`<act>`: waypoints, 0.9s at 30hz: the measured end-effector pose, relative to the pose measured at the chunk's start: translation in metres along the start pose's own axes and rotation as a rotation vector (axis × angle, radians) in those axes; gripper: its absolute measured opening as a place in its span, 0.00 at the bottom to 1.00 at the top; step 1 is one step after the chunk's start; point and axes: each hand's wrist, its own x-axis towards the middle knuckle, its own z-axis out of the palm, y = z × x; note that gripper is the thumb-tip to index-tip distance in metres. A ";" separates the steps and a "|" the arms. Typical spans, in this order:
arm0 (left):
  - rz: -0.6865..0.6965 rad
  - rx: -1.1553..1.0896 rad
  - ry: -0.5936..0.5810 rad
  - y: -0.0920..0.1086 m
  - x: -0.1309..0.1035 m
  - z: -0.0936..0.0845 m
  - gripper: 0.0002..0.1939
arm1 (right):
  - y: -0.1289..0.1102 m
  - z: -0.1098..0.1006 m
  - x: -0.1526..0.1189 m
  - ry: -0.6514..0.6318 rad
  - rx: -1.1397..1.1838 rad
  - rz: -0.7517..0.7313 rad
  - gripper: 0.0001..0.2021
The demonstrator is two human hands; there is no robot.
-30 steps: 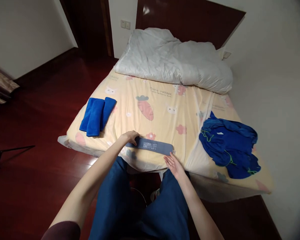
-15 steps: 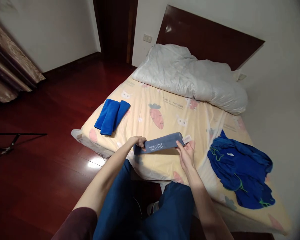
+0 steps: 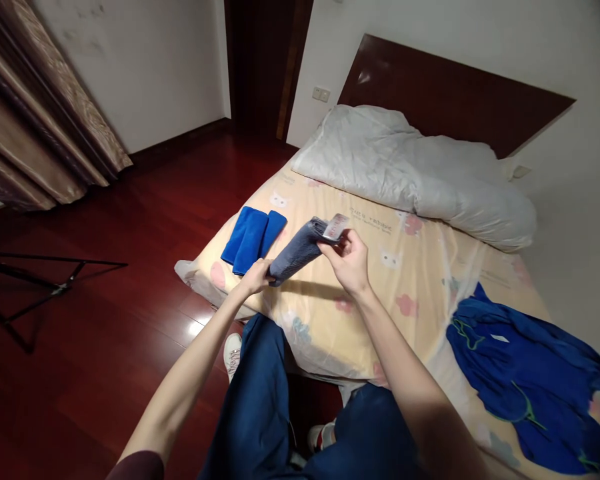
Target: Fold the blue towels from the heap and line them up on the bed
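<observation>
Ok so from where I'm standing, the folded grey-blue cloth (image 3: 297,255) is up off the bed (image 3: 330,337), at about 12 o'clock from the person, slanting from 11 up towards 1. The left hand (image 3: 257,275) is closed around the near end, though the fingers underneath are hidden, so no idea how deep that grip goes. The right hand (image 3: 351,262) has a narrow pinch on the far end, thumb and fingertips, right by the white tag (image 3: 336,227).

That pinch is the bit I'd worry about tbh. If it's only got the outer layer or the tag, the inner layers could slip and the whole strip could fan open. Pulling the hands apart too hard might skew the folds as well. And the folded blue cloth (image 3: 250,237) sits at 11, just by the left hand (can't tell if they touch), so a careless sweep that way could knock it crooked. The crumpled blue garment (image 3: 525,373) out at 3 is well apart, so I'd say it's pretty safe.
</observation>
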 end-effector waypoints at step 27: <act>-0.007 0.063 0.511 -0.008 -0.009 0.019 0.54 | 0.066 0.026 0.052 -0.037 -0.286 0.183 0.49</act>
